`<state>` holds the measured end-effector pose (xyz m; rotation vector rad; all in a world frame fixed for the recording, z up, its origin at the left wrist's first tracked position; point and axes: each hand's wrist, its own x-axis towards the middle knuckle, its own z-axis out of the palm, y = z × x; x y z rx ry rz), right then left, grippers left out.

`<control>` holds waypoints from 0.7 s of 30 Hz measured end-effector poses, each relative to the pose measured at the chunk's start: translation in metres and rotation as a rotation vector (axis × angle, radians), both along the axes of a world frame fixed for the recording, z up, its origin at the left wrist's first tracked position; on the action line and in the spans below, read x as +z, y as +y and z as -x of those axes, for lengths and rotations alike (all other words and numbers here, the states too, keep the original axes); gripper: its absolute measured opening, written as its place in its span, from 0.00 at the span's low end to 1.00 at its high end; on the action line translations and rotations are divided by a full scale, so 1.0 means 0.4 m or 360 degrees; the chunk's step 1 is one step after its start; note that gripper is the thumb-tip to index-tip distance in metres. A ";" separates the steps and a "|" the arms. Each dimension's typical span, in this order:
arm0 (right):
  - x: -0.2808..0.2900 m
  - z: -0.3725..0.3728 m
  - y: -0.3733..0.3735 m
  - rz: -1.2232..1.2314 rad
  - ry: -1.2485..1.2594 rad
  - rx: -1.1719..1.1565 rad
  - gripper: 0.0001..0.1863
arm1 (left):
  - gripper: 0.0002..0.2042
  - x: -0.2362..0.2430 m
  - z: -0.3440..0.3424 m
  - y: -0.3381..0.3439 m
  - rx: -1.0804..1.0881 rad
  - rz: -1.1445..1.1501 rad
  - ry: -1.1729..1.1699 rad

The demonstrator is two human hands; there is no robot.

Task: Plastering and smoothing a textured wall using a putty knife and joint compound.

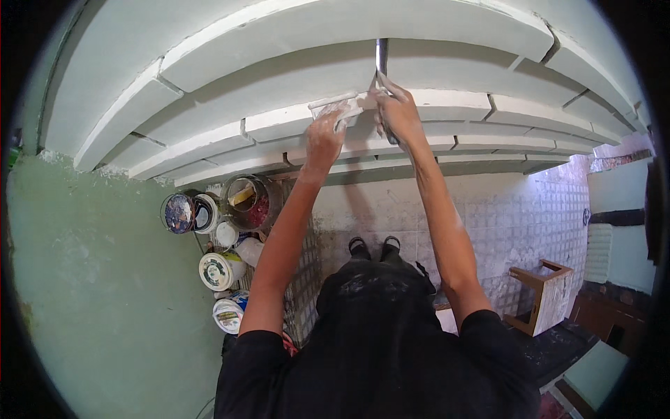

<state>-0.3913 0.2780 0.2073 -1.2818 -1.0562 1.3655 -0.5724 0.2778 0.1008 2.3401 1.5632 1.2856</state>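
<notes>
Both my arms reach up and forward to a row of pale, curved-looking ledges (447, 103) on the wall. My left hand (325, 140) is closed round a wide scraper (333, 102) smeared with white filler; its handle is mostly hidden by my fingers. In my right hand (398, 115) is a narrow metal-bladed putty knife (382, 56), its blade pointing up towards the underside of the upper ledge (363, 22). The two hands are close together but apart, with white paste on their fingers.
Several buckets, among them a white-lidded one (216, 272) and a large metal one (269, 202), crowd the floor at left beside the green wall (118, 293). My feet (375, 246) stand on the tiled floor (474, 237). A wooden stool-like frame (548, 302) is at right.
</notes>
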 end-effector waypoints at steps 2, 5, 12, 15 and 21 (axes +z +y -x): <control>0.029 0.002 -0.057 -0.0123 -0.0037 0.0043 0.27 | 0.15 -0.004 0.014 0.002 0.0069 0.0015 -0.0014; 0.070 -0.022 -0.120 -0.0031 0.0118 -0.0031 0.29 | 0.15 0.002 0.011 0.002 0.0016 0.0049 -0.0033; 0.093 -0.039 -0.140 0.0064 -0.0007 0.0020 0.30 | 0.13 0.026 -0.003 -0.017 0.0136 0.0180 -0.0033; 0.066 -0.038 -0.112 0.0046 0.0069 0.0037 0.29 | 0.14 0.036 -0.003 -0.012 0.0120 0.0260 -0.0036; 0.055 -0.009 -0.104 0.0036 0.0117 -0.0133 0.27 | 0.14 0.056 -0.008 -0.020 0.0106 0.0253 -0.0039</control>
